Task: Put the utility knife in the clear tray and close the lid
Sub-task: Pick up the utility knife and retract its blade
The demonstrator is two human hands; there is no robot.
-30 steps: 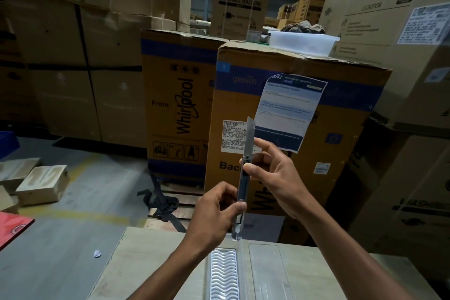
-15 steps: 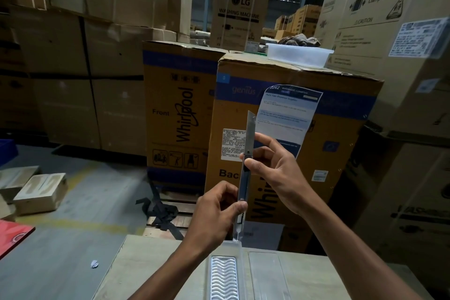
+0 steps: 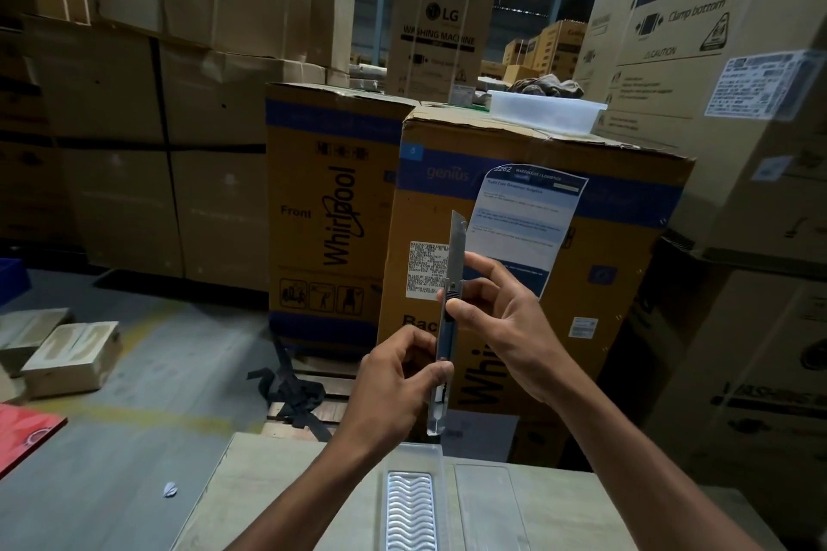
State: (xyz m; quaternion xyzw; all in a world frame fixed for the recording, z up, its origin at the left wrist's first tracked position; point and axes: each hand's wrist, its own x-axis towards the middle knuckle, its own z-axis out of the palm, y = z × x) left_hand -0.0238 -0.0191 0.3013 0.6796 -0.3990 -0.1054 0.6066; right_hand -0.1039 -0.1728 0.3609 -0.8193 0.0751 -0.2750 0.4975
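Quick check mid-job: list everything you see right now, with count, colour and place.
utility knife: one, grey, held upright above the table, blade extended
clear tray: one, transparent with wavy white insert, on the table, open
lid: one, clear, lying flat right of the tray
table: one, pale, bottom of view
Whirlpool boxes: two, brown with blue bands, ahead
plastic tub: one, translucent, atop the right box
paper notice: one, blue-white, on that box
left hand: grip on the knife's lower body
right hand: grip on the knife's middle

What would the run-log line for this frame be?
phase: pre-place | utility knife: upright, blade out | left hand: lower handle | right hand: slider area | clear tray: open, below
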